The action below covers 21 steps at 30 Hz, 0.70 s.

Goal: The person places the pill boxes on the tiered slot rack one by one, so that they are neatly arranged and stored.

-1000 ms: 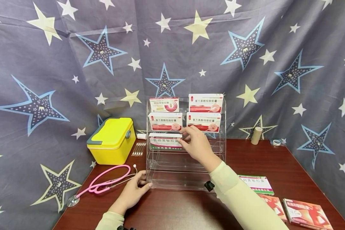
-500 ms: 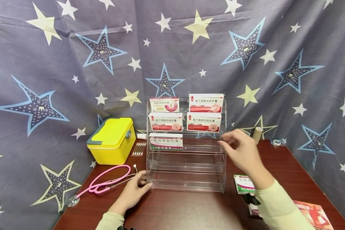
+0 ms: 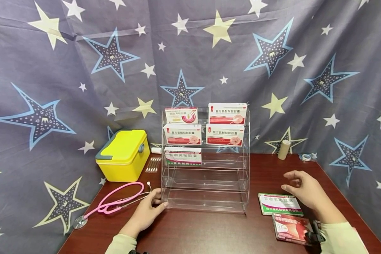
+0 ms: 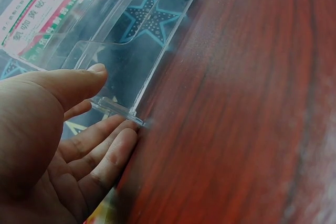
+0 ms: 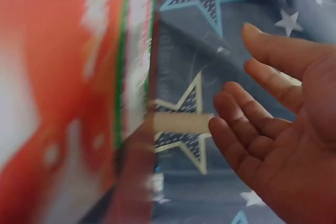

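A clear tiered display rack [image 3: 206, 205] stands on the table, with medicine boxes in its upper tiers. My left hand [image 3: 147, 214] holds its lower left corner. In the left wrist view, the thumb of this hand [image 4: 58, 145] lies over the front while the fingers are along the outer side. My right hand [image 3: 309, 192] holds nothing, its fingers loosely bent, above a green-and-white medicine box [image 3: 277, 205]. Nearer me lies a red medicine box [image 3: 290, 227], partly covered by the wrist. The right wrist view shows this hand [image 5: 283, 129] with thumb and fingers apart.
The rack's third tier bears one white-and-green box [image 3: 183, 157] at left. A yellow case [image 3: 122, 155], cotton swabs [image 3: 153, 164] and a pink stethoscope [image 3: 108, 204] are left of the rack. A beige roll [image 3: 283, 149] and a tape roll [image 3: 304, 157] stand at the back right.
My right hand has let go of the white-and-green box on the third tier and moved right and down, over the boxes on the table. The left hand has stayed at the rack's corner.
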Motion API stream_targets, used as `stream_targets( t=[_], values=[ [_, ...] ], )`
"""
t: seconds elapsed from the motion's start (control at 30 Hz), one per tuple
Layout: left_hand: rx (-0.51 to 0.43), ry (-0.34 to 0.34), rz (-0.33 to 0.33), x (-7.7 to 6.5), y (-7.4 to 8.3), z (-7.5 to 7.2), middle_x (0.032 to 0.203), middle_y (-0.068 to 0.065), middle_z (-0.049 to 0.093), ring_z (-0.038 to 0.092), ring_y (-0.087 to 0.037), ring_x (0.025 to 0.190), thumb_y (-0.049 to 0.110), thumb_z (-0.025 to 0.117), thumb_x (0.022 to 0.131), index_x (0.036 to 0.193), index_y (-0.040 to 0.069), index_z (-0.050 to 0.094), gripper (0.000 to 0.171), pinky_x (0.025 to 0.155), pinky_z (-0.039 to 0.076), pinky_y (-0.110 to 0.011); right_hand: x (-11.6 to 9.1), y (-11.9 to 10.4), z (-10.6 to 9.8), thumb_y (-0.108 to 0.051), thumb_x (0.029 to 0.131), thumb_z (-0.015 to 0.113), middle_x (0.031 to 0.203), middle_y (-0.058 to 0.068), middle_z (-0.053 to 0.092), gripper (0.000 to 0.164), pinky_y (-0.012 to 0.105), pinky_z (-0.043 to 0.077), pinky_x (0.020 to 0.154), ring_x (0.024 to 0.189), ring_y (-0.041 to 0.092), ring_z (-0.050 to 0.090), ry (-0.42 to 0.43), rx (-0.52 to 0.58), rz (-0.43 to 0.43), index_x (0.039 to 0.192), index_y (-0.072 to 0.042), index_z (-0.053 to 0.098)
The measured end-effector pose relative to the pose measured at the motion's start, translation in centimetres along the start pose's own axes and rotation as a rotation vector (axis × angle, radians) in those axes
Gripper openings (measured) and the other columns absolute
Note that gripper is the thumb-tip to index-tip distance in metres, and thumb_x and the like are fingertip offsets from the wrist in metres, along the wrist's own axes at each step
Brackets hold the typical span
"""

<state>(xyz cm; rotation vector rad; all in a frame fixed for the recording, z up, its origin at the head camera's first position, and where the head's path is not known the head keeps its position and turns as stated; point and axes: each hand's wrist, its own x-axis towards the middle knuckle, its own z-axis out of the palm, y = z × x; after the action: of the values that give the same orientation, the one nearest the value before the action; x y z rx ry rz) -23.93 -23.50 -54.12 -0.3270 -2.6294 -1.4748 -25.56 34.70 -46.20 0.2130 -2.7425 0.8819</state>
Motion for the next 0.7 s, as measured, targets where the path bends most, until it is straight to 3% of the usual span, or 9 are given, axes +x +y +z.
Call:
stream_targets(
  t=[0.3,0.5,0.7],
  values=[
    [0.003,-0.003,-0.018,0.2,0.1,-0.1,0.110,-0.002,0.070,0.069,-0.017,0.101,0.020,0.083,0.092,0.136,0.011,0.060,0.051,0.087,0.055,-0.031,-0.6,2.5,-0.1,-0.026,0.082,0.090,0.132,0.035,0.059,0.059,0.073,0.043,0.095,0.124,0.057,0.052,-0.142,-0.035,0.039,0.128,0.001,0.066],
    [-0.014,-0.001,-0.013,0.1,0.2,0.0,0.110,-0.004,0.069,0.069,-0.017,0.100,0.020,0.083,0.093,0.135,0.011,0.061,0.049,0.084,0.056,-0.031,-0.7,3.1,0.0,-0.021,0.082,0.090,0.132,0.034,0.060,0.058,0.073,0.042,0.096,0.127,0.059,0.050,-0.197,-0.036,0.022,0.129,0.003,0.066],
    [-0.033,-0.007,-0.011,-0.1,0.3,0.0,0.112,-0.007,0.067,0.069,-0.019,0.100,0.020,0.082,0.094,0.135,0.011,0.061,0.047,0.079,0.056,-0.028,-0.6,3.7,0.3,-0.013,0.082,0.089,0.127,0.030,0.065,0.057,0.069,0.045,0.097,0.122,0.054,0.058,-0.272,0.000,0.009,0.129,0.008,0.064]
  ],
)
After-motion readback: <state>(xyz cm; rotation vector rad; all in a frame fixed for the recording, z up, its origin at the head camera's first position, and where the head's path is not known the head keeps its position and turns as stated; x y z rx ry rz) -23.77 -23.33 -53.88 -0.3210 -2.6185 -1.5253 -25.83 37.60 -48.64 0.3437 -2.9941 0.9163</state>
